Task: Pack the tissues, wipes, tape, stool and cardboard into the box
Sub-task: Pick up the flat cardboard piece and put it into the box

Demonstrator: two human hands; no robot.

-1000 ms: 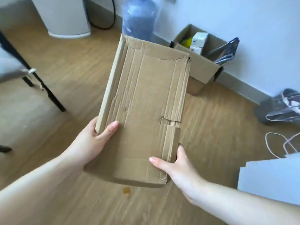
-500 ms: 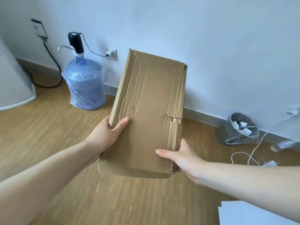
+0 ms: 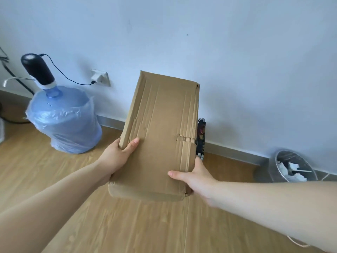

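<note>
Head view: flattened cardboard held in both hands, now facing the wall

Head camera looks at a folded cardboard (image 3: pixel 160 137) piece held up off the wooden floor (image 3: pixel 127 225), its long side running away from the person. The left hand (image 3: pixel 118 155) clamps the left edge, thumb pressed on the top face and fingers wrapped under. The right hand (image 3: pixel 196 177) pinches the lower right edge the same way, thumb lying flat across the top. Creases run lengthwise and a small tear shows at the right edge.

Compared with a second ago, the view has swung: the open box of items that stood behind the cardboard is gone from sight, and a plain wall (image 3: pixel 237 61) fills the background. A blue water jug (image 3: pixel 65 119) with a black pump (image 3: pixel 37 70) now stands to the left by the baseboard, its cord running to a wall socket (image 3: pixel 101 78). A metal bin (image 3: pixel 293 167) holding white scraps sits at right. A dark printed packet (image 3: pixel 201 137) peeks out just behind the cardboard's right edge. The grip on the cardboard is unchanged.
</note>
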